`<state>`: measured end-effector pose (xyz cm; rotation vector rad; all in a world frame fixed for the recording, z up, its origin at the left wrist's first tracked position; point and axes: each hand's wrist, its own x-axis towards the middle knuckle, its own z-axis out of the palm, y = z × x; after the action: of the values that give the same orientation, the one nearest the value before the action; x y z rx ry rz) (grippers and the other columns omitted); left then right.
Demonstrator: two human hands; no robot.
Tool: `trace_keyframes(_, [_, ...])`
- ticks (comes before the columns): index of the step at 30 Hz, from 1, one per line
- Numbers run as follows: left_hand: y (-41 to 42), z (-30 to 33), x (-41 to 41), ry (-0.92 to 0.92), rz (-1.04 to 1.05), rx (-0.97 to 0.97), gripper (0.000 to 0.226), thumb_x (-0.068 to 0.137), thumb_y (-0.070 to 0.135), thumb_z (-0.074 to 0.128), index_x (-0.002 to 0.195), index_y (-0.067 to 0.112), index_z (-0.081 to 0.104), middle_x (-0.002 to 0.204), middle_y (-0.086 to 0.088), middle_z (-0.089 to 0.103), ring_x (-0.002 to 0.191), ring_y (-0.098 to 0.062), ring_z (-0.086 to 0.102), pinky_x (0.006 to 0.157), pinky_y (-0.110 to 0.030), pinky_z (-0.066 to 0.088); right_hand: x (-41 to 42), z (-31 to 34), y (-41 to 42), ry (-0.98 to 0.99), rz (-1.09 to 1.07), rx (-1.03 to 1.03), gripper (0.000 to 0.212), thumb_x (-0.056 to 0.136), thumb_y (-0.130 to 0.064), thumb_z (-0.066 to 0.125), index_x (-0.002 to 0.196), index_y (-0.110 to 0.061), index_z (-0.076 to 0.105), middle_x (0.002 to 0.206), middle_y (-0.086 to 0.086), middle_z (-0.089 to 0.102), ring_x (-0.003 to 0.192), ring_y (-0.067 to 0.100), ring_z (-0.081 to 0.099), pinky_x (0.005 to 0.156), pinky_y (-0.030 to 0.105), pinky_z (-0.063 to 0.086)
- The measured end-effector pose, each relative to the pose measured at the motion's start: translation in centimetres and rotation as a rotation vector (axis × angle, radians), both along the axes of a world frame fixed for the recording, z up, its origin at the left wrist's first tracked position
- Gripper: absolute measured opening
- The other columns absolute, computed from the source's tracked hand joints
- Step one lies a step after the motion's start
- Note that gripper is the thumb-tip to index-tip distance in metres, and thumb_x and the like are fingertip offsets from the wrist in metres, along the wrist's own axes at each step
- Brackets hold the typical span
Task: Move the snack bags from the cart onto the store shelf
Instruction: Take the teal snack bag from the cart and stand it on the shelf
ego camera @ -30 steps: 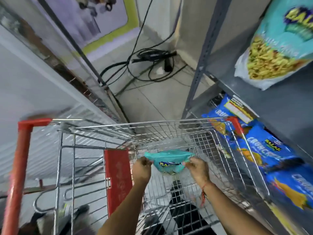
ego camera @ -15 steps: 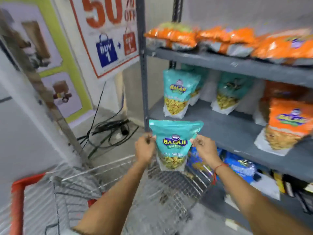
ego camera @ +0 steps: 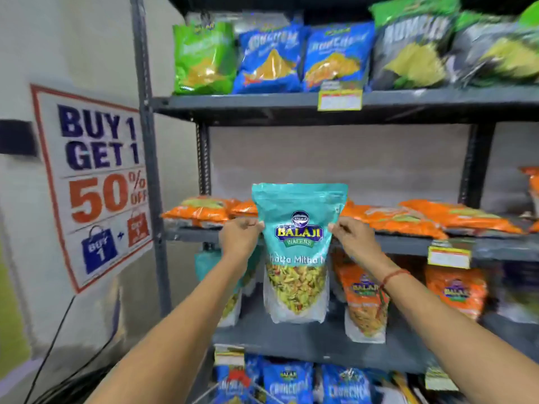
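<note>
I hold a teal Balaji snack bag [ego camera: 297,252] upright in front of the grey store shelf [ego camera: 408,244]. My left hand [ego camera: 239,237] pinches its left edge and my right hand [ego camera: 351,238] pinches its right edge, both at logo height. The bag hangs in the air in front of the shelf level that carries orange bags lying flat [ego camera: 204,210]. Another teal bag [ego camera: 230,290] stands on the level below, partly hidden by my left arm. Only a corner of the cart's wire rim [ego camera: 221,389] shows at the bottom.
Orange Balaji bags [ego camera: 455,290] stand on the lower level to the right. Blue bags [ego camera: 287,383] fill the bottom level; green, blue and dark bags [ego camera: 271,58] fill the top one. A "Buy 1 Get 1" poster [ego camera: 96,182] hangs on the left wall, with cables below.
Both hands lifted the teal bag out of the cart and raised it to the shelf. My view swung up from the cart to the shelf levels.
</note>
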<state>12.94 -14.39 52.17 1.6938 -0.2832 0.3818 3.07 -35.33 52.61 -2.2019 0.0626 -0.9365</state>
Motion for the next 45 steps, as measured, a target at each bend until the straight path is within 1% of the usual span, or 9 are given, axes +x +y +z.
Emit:
trace_keyframes(4, [-1.6, 0.5, 0.3, 0.032, -0.042, -0.050, 0.018, 0.074, 0.026, 0.071, 0.057, 0.023, 0.069, 0.069, 0.001, 0.072, 0.068, -0.017, 0.060, 0.070, -0.032, 0.048, -0.1, 0.5, -1.5, -0.018, -0.043, -0.006, 0.032, 0.092, -0.015, 0.056, 0.072, 0.010, 0.055, 0.066, 0.015, 0.049, 0.065, 0.019, 0.042, 0.056, 0.034, 0.023])
trace_keyframes(11, [-2.0, -3.6, 2.0, 0.163, -0.074, -0.040, 0.015, 0.076, 0.021, 0.070, 0.061, 0.020, 0.069, 0.081, -0.004, 0.074, 0.084, -0.025, 0.067, 0.086, -0.046, 0.057, 2.3, -4.0, -2.6, 0.094, -0.026, 0.129, 0.020, 0.091, -0.017, 0.058, 0.078, -0.004, 0.067, 0.078, 0.014, 0.072, 0.068, 0.015, 0.060, 0.062, 0.030, 0.041])
trace_keyframes(15, [-2.4, -8.4, 4.1, 0.235, -0.023, 0.047, 0.015, 0.075, 0.024, 0.070, 0.061, 0.017, 0.069, 0.073, -0.004, 0.073, 0.072, -0.024, 0.062, 0.080, -0.045, 0.055, 4.9, -8.4, -3.0, 0.172, -0.039, 0.119, 0.036, 0.088, -0.015, 0.062, 0.054, -0.027, 0.057, 0.054, -0.010, 0.062, 0.048, -0.006, 0.057, 0.047, 0.008, 0.038])
trace_keyframes(20, [-4.1, -14.0, 7.7, 0.293, 0.009, 0.141, 0.019, 0.079, 0.030, 0.068, 0.061, 0.025, 0.065, 0.089, -0.004, 0.076, 0.087, -0.027, 0.066, 0.081, -0.037, 0.053, 9.0, -14.4, -5.0, 0.277, -0.036, 0.115, 0.027, 0.088, -0.012, 0.061, 0.061, -0.016, 0.063, 0.066, -0.001, 0.070, 0.061, 0.011, 0.068, 0.060, 0.030, 0.051])
trace_keyframes(23, [-5.8, -16.5, 10.0, 0.312, 0.010, 0.164, 0.016, 0.082, 0.033, 0.067, 0.068, 0.025, 0.065, 0.090, -0.006, 0.074, 0.082, -0.027, 0.064, 0.071, -0.032, 0.048, 11.5, -17.1, -6.6, 0.282, -0.062, 0.093, 0.033, 0.088, -0.015, 0.062, 0.056, -0.024, 0.057, 0.058, -0.014, 0.063, 0.053, -0.007, 0.060, 0.047, 0.010, 0.042])
trace_keyframes(29, [-9.1, -19.4, 14.3, 0.348, 0.063, 0.176, 0.013, 0.081, 0.033, 0.069, 0.079, 0.021, 0.073, 0.085, -0.003, 0.071, 0.082, -0.025, 0.063, 0.075, -0.034, 0.051, 15.8, -20.6, -9.5, 0.298, -0.099, 0.137, 0.030, 0.088, -0.019, 0.063, 0.058, -0.016, 0.060, 0.058, -0.007, 0.066, 0.066, 0.014, 0.070, 0.045, 0.009, 0.042])
trace_keyframes(33, [-10.6, -21.0, 16.6, 0.349, 0.063, 0.189, 0.010, 0.079, 0.030, 0.071, 0.073, 0.023, 0.074, 0.082, -0.002, 0.074, 0.077, -0.021, 0.063, 0.068, -0.027, 0.046, 18.0, -22.3, -10.8, 0.305, -0.065, 0.198, 0.028, 0.088, -0.016, 0.063, 0.060, -0.012, 0.062, 0.058, -0.008, 0.066, 0.056, -0.002, 0.064, 0.045, 0.004, 0.039])
trace_keyframes(41, [-11.5, -24.6, 18.8, 0.328, -0.080, 0.198, 0.013, 0.078, 0.032, 0.072, 0.079, 0.020, 0.072, 0.083, 0.003, 0.075, 0.087, -0.018, 0.070, 0.072, -0.028, 0.053, 19.4, -25.8, -12.8, 0.414, 0.093, 0.485, 0.011, 0.088, -0.023, 0.064, 0.087, -0.012, 0.066, 0.086, -0.005, 0.075, 0.084, 0.011, 0.070, 0.070, 0.026, 0.053])
trace_keyframes(45, [-11.2, -28.4, 17.2, 0.532, -0.294, 0.181, 0.087, 0.048, 0.046, 0.088, 0.123, 0.018, 0.054, 0.121, 0.003, 0.061, 0.114, -0.018, 0.057, 0.100, -0.045, 0.049, 19.4, -29.3, -13.3, 0.655, 0.286, 0.631, 0.063, 0.072, -0.023, 0.081, 0.125, -0.027, 0.047, 0.123, -0.010, 0.056, 0.110, 0.011, 0.061, 0.085, 0.022, 0.051])
